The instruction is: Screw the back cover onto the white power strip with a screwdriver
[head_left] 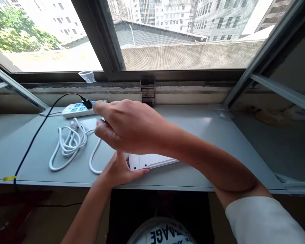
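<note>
A long white case, apparently a power strip with its underside up, lies near the table's front edge. Two dark screw holes show at its left end. My left hand is closed around that end, thumb along the front side, other fingers mostly hidden. Above it, my right hand reaches across to the left with its fingers curled in; whatever they hold is hidden. A white cord with a plug lies loosely coiled to the left, and part of it passes behind my hands.
Against the back, a white power strip with blue sockets has a black plug in it. Its black cable runs over the front edge. A phone-like dark slab leans below the window; a clear plastic cup is on the left. Metal frames flank the table.
</note>
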A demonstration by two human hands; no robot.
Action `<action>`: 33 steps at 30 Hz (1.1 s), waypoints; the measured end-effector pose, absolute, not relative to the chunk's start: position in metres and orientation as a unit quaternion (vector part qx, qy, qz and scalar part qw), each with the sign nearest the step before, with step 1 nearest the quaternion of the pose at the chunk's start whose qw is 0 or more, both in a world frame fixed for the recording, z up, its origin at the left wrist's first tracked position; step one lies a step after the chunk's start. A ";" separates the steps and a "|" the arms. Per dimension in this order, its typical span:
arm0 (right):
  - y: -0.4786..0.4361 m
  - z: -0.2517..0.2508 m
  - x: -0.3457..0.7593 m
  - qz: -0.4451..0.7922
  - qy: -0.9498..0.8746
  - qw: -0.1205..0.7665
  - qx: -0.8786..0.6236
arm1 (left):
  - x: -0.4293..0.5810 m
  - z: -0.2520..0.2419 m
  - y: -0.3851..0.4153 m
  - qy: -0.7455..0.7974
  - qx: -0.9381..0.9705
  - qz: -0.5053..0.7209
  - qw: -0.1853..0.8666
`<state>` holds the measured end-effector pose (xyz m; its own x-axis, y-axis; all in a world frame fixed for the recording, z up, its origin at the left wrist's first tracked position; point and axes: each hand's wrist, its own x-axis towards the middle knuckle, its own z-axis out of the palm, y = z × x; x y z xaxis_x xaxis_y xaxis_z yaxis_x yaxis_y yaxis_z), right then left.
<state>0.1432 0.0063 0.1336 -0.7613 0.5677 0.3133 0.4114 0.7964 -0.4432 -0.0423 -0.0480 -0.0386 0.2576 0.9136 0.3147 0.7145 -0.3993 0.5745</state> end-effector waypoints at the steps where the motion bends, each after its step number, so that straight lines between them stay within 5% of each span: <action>1: 0.007 0.132 0.143 0.161 -0.920 0.229 -0.275 | -0.042 -0.039 -0.048 0.525 0.773 0.317 0.164; 13: 0.022 0.130 0.139 0.107 -0.933 0.223 -0.263 | -0.043 -0.041 -0.046 0.483 0.786 0.344 0.176; 19: 0.021 0.134 0.147 0.189 -0.922 0.236 -0.242 | -0.043 -0.041 -0.047 0.502 0.777 0.330 0.185; 33: 0.014 0.134 0.145 0.098 -0.923 0.237 -0.287 | -0.044 -0.043 -0.048 0.516 0.775 0.328 0.161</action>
<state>0.1447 0.0137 0.1337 -0.7236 0.5754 0.3813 0.4828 0.8167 -0.3163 -0.0435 -0.0483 -0.0428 0.2529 0.9047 0.3430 0.6933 -0.4167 0.5880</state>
